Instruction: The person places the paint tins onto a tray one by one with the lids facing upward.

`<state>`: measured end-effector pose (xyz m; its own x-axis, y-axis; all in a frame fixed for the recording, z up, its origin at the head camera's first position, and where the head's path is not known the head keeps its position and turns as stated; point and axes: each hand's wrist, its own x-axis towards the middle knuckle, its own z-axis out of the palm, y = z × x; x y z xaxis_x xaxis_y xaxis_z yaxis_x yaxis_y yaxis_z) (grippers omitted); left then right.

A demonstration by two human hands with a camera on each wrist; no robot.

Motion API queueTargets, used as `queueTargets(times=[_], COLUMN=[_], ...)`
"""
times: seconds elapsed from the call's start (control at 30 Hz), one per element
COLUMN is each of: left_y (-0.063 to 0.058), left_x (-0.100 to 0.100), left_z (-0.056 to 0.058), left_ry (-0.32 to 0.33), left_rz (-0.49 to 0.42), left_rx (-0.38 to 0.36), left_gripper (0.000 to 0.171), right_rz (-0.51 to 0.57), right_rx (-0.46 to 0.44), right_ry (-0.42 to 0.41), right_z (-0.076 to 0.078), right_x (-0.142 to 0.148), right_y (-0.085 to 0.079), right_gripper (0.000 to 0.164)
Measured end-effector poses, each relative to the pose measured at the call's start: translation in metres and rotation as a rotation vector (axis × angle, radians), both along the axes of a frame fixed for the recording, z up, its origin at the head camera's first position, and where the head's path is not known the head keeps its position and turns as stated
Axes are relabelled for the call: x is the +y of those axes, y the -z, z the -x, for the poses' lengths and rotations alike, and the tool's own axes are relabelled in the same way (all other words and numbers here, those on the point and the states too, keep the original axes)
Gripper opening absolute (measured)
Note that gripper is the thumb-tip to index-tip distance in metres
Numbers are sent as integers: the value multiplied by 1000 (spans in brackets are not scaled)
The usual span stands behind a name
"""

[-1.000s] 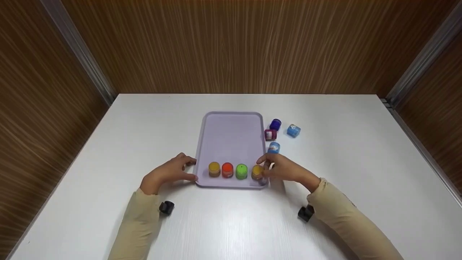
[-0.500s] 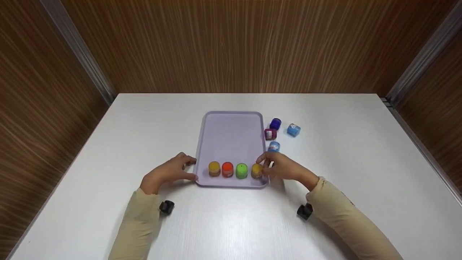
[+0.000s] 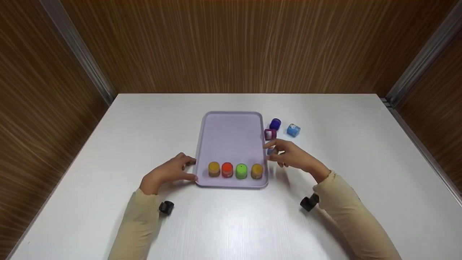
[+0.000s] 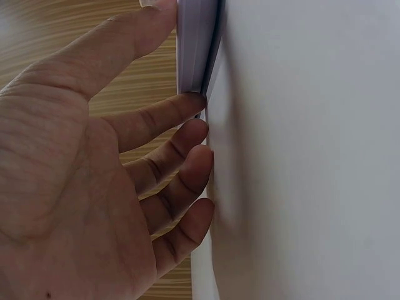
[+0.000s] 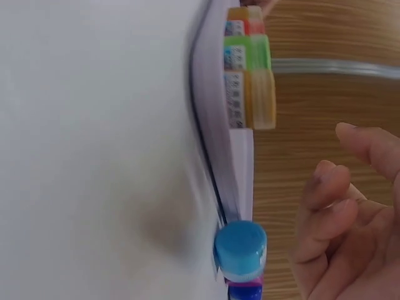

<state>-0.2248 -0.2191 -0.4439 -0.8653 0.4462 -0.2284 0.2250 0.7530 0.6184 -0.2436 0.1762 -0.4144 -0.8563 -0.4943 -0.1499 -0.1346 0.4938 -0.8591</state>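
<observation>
White tabletop (image 3: 151, 122), tray (image 3: 232, 139), seemingly paint jars (image 3: 241, 171)

1. One lilac tray (image 3: 232, 133), on one white table (image 3: 231, 224).
2. Eight jars (image 3: 241, 171): four on the tray, four to its right.
3. On the tray: two ochre jars (image 3: 214, 169), one red jar (image 3: 227, 170), one green jar (image 3: 241, 171).
4. To the tray's right: two light blue jars (image 3: 293, 130), one dark blue jar (image 3: 275, 124), one magenta jar (image 3: 270, 134).
5. Two hands: one left hand (image 3: 169, 170) at the tray's left edge, one right hand (image 3: 294, 155) by its right edge.
6. Two beige sleeves (image 3: 135, 224) and two black devices (image 3: 166, 207), one of each either side of the tray.
</observation>
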Motion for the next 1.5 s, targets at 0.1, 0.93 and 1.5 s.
queueTargets(times=[0.1, 0.93, 1.5], left_y=[0, 2, 1], left_x=[0, -1, 0], left_z=[0, 0, 0], left_ry=[-3, -10, -14], left_rz=[-5, -5, 0], left_rx=[0, -11, 6], left_gripper=[68, 68, 67], right_rz=[20, 16, -277], right_rx=[-17, -156, -204], right_ry=[38, -6, -6], right_z=[6, 43, 55], right_x=[6, 45, 54], right_y=[-2, 14, 19], right_gripper=[44, 52, 62])
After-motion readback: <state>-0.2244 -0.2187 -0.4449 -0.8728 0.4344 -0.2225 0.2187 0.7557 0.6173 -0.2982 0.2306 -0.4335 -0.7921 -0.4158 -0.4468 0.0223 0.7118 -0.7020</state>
